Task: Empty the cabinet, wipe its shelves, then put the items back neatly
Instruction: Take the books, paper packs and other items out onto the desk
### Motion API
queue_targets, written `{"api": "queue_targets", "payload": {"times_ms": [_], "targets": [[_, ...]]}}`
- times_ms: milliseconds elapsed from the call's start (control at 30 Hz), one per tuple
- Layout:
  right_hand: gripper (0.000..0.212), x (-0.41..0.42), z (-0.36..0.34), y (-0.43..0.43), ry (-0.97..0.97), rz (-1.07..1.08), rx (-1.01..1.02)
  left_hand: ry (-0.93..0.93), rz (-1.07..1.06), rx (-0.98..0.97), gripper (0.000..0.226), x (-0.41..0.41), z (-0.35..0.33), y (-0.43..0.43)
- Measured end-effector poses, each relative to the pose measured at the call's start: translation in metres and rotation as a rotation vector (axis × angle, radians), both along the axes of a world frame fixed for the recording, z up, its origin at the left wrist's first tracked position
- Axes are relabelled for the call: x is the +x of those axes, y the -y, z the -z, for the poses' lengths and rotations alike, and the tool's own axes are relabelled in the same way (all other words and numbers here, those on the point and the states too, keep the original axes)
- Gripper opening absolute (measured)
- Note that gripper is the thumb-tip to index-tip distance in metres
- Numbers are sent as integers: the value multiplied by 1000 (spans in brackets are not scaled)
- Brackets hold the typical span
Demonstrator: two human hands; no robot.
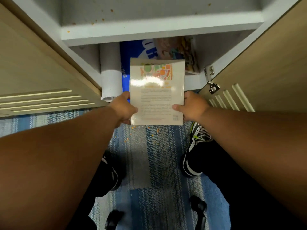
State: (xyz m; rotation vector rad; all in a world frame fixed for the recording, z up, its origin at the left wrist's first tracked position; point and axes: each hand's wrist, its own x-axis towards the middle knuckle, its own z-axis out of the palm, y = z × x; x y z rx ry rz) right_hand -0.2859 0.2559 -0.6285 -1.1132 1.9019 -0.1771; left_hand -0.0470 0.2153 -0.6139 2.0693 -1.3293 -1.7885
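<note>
I hold a glossy white book [157, 92], back cover up with a colourful picture at its top, level in front of the open cabinet's lower compartment. My left hand [123, 109] grips its left edge and my right hand [191, 107] grips its right edge. Inside the lower compartment lie a rolled white paper tube [110, 70], a blue paper pack [131, 55] and a colourful book [181, 50]. The grey shelf [149, 30] above them carries orange crumbs.
Two beige louvred doors stand open, the left door [41, 63] and the right door [265, 63] with a metal hinge [211, 80]. Blue striped carpet [149, 163] shows orange crumbs. My shoes [196, 146] and dark chair casters [198, 208] are below.
</note>
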Motion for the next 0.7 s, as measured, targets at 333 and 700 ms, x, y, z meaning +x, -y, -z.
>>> {"api": "queue_targets", "payload": {"times_ms": [333,700], "targets": [[42,10,-131,-67,-115,-157,-210,-20,137,-320,46,36,-101,-66],[39,24,-326,-120,-92,-128,-583,-68,94,-714,44,44,-292,-116]]}}
